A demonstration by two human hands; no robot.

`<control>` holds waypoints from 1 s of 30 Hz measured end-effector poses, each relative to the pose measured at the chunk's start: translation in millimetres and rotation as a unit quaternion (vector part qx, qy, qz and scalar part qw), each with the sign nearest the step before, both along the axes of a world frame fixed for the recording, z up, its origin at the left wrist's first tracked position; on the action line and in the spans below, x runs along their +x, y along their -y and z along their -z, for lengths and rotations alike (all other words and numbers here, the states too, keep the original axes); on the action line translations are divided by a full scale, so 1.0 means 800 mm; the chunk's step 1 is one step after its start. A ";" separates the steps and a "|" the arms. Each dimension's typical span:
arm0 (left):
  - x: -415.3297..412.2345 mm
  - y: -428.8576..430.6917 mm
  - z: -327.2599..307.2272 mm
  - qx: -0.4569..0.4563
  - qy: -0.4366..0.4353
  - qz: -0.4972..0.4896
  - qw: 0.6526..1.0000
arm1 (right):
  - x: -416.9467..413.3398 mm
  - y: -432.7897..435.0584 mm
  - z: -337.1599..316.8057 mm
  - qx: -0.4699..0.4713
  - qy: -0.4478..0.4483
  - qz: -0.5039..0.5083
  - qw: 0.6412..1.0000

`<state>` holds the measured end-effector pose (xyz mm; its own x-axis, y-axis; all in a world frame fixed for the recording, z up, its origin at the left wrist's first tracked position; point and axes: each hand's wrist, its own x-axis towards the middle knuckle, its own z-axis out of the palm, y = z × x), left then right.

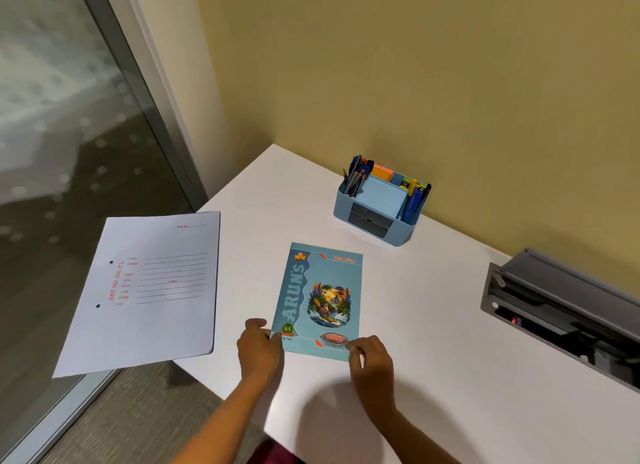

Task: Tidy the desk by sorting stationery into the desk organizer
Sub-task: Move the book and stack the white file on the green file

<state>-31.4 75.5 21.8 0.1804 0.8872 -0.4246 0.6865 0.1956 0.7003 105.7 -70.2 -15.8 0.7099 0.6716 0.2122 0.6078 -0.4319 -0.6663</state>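
Gripping a glossy rectangular notebook (320, 301), both hands flank it.

head cam | wide-angle | faces fwd+down onto desk (433, 332) | close above | single view

The notebook (322, 301) in my grip reads "ARUN'S", "NEW" and "65". Left of it, I read "ART NO. 101" on the folder (166, 311).

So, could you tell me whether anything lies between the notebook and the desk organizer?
Nothing visible does: only bare desk separates the notebook from the desk organizer. The white file lies off to the left.
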 end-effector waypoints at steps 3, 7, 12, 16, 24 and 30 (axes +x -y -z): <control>0.003 0.000 0.002 -0.013 -0.023 0.043 0.999 | -0.003 -0.003 0.007 0.008 -0.178 0.153 0.972; 0.004 -0.001 -0.004 0.004 -0.018 0.084 0.996 | 0.009 -0.009 -0.008 -0.097 -0.343 0.239 0.903; 0.010 -0.003 -0.020 0.003 0.045 0.094 0.995 | 0.027 0.000 -0.020 -0.047 -0.466 0.228 0.854; 0.033 -0.004 -0.032 -0.015 0.089 0.112 0.990 | 0.042 0.020 -0.025 0.057 -0.520 0.244 0.816; 0.107 0.017 -0.038 -0.044 0.122 0.186 0.974 | 0.074 0.082 -0.069 0.076 -0.485 0.200 0.848; 0.171 0.041 -0.035 0.000 0.082 0.251 0.964 | 0.118 0.109 -0.078 0.030 -0.359 0.271 0.893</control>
